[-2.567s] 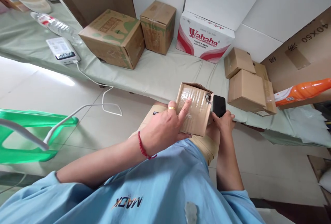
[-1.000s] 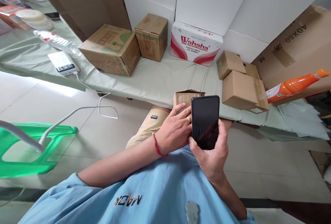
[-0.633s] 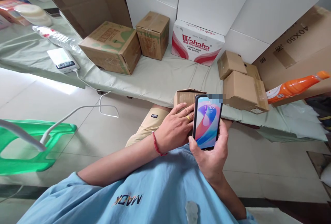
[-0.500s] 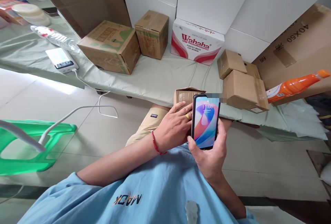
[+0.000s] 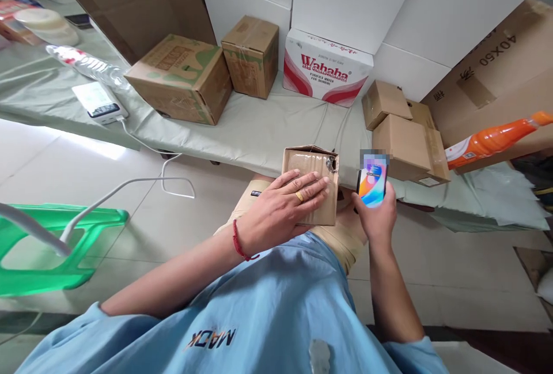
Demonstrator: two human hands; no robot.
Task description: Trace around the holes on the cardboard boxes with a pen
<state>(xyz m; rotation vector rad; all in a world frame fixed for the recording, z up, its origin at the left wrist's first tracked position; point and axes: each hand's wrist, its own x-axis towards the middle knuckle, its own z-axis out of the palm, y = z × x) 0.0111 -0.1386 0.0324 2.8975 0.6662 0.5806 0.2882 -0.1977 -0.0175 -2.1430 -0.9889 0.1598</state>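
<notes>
Head view: near me, a person in a light-blue shirt (image 5: 268, 305) rests the left hand (image 5: 294, 198) palm-down, fingers extended rather than curled, on a small brown cardboard box (image 5: 309, 162) with shiny clear tape and a torn hole at one corner. The box is over the person's beige shorts (image 5: 343, 241), near a long surface draped in pale green cloth (image 5: 268, 132). Just beside it, the right hand (image 5: 377, 207) grips a dark-edged smartphone (image 5: 373, 187), its colourful screen lit. Farther back stands a white-and-red Wahaha carton (image 5: 326, 68).
</notes>
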